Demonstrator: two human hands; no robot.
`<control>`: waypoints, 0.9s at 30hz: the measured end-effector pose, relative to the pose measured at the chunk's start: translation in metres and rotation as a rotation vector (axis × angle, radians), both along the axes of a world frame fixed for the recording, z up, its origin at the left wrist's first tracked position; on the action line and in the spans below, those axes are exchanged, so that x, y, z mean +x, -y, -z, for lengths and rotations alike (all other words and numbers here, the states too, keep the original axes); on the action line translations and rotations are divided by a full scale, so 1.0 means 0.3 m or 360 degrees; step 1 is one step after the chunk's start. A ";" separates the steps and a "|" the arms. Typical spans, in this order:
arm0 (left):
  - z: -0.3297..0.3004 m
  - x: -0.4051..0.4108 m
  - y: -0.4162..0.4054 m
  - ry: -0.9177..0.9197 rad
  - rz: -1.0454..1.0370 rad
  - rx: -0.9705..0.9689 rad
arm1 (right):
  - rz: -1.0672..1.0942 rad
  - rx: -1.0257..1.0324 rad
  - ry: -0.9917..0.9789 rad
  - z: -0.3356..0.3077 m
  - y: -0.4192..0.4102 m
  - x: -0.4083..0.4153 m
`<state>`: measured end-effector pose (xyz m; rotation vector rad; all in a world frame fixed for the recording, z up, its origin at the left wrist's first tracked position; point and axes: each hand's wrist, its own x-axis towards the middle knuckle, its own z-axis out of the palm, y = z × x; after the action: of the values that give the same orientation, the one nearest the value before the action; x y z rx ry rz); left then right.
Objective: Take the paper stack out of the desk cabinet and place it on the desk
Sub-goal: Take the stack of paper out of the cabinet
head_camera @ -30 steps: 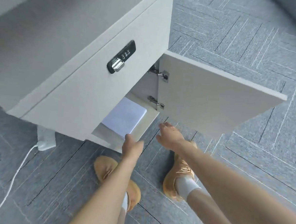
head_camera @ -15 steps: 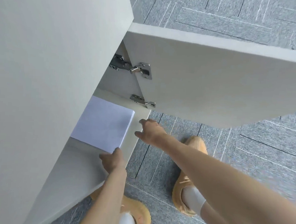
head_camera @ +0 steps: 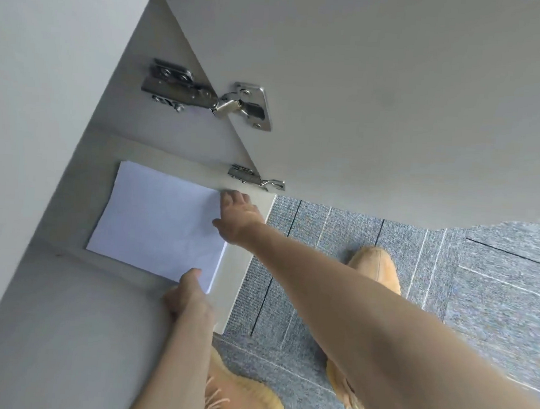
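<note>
Paper stack flat on cabinet floor, just inside door opening.
L hand at near front corner, fingers on top sheet, thumb hidden; can't tell if pinched yet.
R hand spread, unclosed, touching far front corner.
Advice: get thumbs under bottom sheet both corners, clamp whole stack, slide toward self level, keep clear of lower hinge just beyond R hand and door overhead.

Cabinet door swung wide, opening clear; hinges beside paper stack
</note>
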<state>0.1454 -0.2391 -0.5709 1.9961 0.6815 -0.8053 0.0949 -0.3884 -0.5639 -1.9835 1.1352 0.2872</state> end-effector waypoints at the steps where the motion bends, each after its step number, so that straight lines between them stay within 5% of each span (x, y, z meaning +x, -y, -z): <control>1: -0.003 0.002 0.009 0.0029 0.0003 0.0021 | 0.0032 0.0018 -0.0018 0.015 0.007 0.002; 13: -0.015 -0.076 0.008 -0.0035 -0.0032 0.0102 | 0.0474 0.0264 -0.0111 0.085 0.063 -0.090; 27: -0.036 -0.342 -0.043 -0.0412 -0.0174 0.0032 | 0.0480 0.0630 -0.0177 0.099 0.061 -0.400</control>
<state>0.0428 -0.2261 -0.5602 1.8715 0.9425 -1.0036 -0.0251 -0.4066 -0.5934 -1.4451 1.3148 0.4302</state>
